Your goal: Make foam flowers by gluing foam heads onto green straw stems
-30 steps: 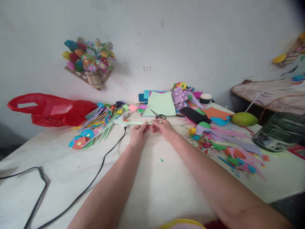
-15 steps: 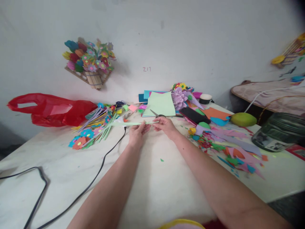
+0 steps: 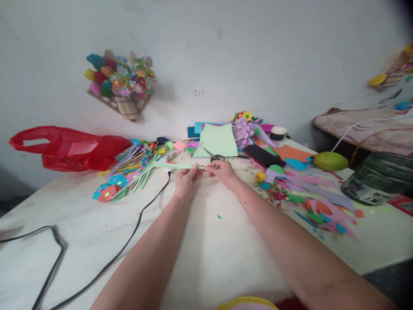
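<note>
A pale green strip (image 3: pixel 176 165), paper or foam, stretches leftward from my hands over the table. My left hand (image 3: pixel 187 178) pinches it near its right part. The fingertips of my right hand (image 3: pixel 222 173) are closed on the strip's right end, close beside the left fingers. Just behind my right hand lies a pair of scissors (image 3: pixel 214 156) with dark handles, its blades pointing to the back left. Beyond that rests a light green sheet (image 3: pixel 217 138) on other coloured sheets. The strip's left end lies near a glue gun (image 3: pixel 169 158), partly hidden.
To the left are a red plastic bag (image 3: pixel 87 150), foam flowers (image 3: pixel 109 189) and thin coloured stems (image 3: pixel 142 172). A black cord (image 3: pixel 140 215) crosses the table. On the right are a dark phone (image 3: pixel 263 156), coloured scraps (image 3: pixel 316 206), a mango-like fruit (image 3: pixel 331 161) and a glass jar (image 3: pixel 376 178).
My right fingers have drawn slightly left and down, uncovering more of the scissors' handles. The strip's left part has shifted and looks wider and bent.
</note>
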A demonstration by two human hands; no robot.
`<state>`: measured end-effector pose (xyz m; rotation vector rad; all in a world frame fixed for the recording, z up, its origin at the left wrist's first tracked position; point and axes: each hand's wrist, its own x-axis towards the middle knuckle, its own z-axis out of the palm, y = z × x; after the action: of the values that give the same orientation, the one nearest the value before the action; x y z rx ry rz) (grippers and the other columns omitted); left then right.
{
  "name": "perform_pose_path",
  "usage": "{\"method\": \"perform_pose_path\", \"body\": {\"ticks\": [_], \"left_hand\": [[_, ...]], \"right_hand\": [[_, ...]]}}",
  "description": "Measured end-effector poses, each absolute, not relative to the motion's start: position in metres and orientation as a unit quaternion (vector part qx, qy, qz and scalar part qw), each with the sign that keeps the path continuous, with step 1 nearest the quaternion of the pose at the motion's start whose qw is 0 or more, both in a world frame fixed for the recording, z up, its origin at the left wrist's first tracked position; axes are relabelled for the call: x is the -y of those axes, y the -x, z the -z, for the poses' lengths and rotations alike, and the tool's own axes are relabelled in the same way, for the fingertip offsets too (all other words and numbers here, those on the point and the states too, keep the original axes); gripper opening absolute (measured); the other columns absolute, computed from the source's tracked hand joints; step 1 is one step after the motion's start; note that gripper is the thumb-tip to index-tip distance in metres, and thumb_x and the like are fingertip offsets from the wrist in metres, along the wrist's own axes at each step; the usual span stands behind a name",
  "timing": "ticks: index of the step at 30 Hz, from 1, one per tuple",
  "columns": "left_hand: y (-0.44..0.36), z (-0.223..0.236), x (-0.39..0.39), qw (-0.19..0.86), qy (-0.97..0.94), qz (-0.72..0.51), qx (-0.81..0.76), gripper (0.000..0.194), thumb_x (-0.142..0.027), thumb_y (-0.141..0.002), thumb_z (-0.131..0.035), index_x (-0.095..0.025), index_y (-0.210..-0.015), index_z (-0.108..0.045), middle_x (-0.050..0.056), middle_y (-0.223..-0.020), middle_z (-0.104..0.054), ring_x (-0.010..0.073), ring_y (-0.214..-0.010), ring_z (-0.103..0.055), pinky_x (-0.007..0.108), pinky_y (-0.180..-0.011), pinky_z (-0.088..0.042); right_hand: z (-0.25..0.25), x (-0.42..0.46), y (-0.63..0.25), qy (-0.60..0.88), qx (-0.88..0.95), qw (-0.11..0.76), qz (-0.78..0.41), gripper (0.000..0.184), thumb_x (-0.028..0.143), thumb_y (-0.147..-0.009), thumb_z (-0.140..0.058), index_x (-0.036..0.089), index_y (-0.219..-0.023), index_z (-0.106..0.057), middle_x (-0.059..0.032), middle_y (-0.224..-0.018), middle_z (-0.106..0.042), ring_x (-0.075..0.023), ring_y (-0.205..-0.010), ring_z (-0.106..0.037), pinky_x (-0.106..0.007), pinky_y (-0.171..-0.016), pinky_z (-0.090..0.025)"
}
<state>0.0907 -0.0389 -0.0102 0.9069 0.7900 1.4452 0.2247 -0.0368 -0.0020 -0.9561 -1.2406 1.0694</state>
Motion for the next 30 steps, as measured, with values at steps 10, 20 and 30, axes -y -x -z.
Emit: {"method": "perform_pose_path", "body": {"ticks": [10,20,30], "left_hand": [[-0.0907,0.0084,0.0391,0.606,-0.348,-0.637,-0.325,0.021,-0.024,-0.059,-0.073,-0.010,-0.070,-0.062,0.006,-0.066,-0.067,0.0135,-0.062,-0.064,0.024,-0.065,-0.050],[-0.0877,0.0100,0.0371,0.599,-0.344,-0.648,-0.321,0.015,-0.023,-0.063,-0.070,-0.013,-0.071,-0.063,0.003,-0.069,-0.067,0.0113,-0.063,-0.063,0.022,-0.066,-0.050],[-0.0890,0.0101,0.0362,0.607,-0.321,-0.665,-0.295,0.013,-0.018,-0.062,-0.070,-0.011,-0.070,-0.063,0.002,-0.067,-0.065,0.0118,-0.063,-0.064,0.020,-0.062,-0.052]], "right_hand": [[0.0002,0.0351,-0.2259,0.418,0.527,0.579,-0.460,0.023,0.030,-0.048,-0.077,0.014,-0.055,-0.062,0.0026,-0.042,-0.054,-0.0086,-0.040,-0.049,-0.023,-0.046,-0.044],[-0.0018,0.0355,-0.2301,0.419,0.504,0.592,-0.469,0.026,0.027,-0.044,-0.078,0.014,-0.054,-0.057,0.0042,-0.045,-0.053,-0.0077,-0.043,-0.050,-0.024,-0.050,-0.045],[-0.0006,0.0325,-0.2316,0.398,0.488,0.606,-0.486,0.035,0.027,-0.042,-0.078,0.014,-0.066,-0.056,0.0053,-0.053,-0.054,-0.0067,-0.043,-0.049,-0.023,-0.048,-0.043]]}}
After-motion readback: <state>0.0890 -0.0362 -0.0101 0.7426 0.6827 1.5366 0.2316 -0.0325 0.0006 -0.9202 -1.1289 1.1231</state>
